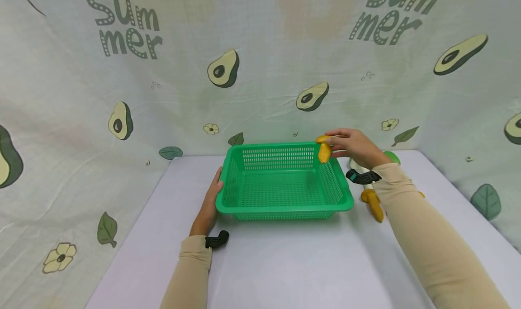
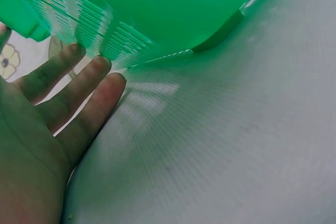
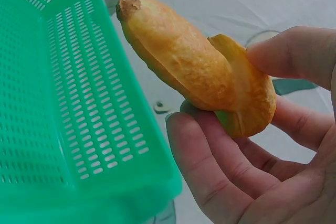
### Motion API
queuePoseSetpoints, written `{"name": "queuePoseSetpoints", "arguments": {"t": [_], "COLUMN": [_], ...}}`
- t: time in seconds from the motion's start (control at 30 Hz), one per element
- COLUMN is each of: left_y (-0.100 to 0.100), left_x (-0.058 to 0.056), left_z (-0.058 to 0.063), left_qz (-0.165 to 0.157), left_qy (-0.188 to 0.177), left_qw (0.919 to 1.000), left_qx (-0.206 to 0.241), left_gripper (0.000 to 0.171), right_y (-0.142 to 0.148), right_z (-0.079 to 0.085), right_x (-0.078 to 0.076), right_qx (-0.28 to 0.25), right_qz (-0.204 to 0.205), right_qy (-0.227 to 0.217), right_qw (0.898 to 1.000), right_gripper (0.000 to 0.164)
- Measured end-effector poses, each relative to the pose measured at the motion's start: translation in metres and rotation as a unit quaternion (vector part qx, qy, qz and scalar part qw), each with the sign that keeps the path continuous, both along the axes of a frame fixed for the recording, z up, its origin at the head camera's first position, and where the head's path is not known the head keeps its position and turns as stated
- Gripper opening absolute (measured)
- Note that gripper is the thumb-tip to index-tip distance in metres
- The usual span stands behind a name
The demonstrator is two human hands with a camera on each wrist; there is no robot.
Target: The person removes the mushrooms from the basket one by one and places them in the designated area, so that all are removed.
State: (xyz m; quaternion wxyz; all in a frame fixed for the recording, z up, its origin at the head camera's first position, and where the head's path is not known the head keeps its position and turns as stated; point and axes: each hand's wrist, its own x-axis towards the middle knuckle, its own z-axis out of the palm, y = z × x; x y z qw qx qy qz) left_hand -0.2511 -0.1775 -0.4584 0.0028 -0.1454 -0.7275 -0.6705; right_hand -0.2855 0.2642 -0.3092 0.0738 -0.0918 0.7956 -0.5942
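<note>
A green plastic basket (image 1: 281, 187) with slotted walls stands on the white table. Against its left wall rests my left hand (image 1: 209, 205); the left wrist view shows its fingers (image 2: 79, 90) fairly straight, their tips at the slots from outside. Over the basket's back right corner, my right hand (image 1: 352, 146) pinches a yellow mushroom (image 3: 184, 59) by its cap, between thumb and fingers. The stem hangs downward in the head view. In the right wrist view the mushroom is beside the basket's rim, apart from it.
Right of the basket lies another yellow mushroom (image 1: 373, 205). Behind the right wrist are a white thing (image 1: 356, 165) and a green thing (image 1: 392, 157), both partly hidden. A yellow bit (image 1: 422, 194) shows past the right sleeve. A printed cloth (image 1: 260, 105) hangs behind the table.
</note>
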Motion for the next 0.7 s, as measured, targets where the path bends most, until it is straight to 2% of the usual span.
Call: {"name": "queuePoseSetpoints", "arguments": {"t": [0.2,0.4,0.7], "left_y": [0.001,-0.001,-0.003], "left_x": [-0.002,-0.002,-0.002], "left_z": [-0.004,-0.004,-0.001], "left_qz": [-0.003,-0.007,-0.005], "left_qy": [-0.003,-0.007,-0.007], "left_qw": [1.0000,0.9999,0.9999], "left_qx": [0.001,0.005,0.009], "left_gripper": [0.066,0.060,0.061], "right_y": [0.018,0.036,0.060], "right_z": [0.001,0.001,-0.010], "right_x": [0.009,0.021,0.033], "right_qx": [0.017,0.010,0.032], "right_qz": [-0.020,-0.040,-0.064], "right_qy": [-0.002,-0.003,-0.003], "right_qw": [1.000,0.999,0.997], "right_gripper": [0.058,0.064,0.069]}}
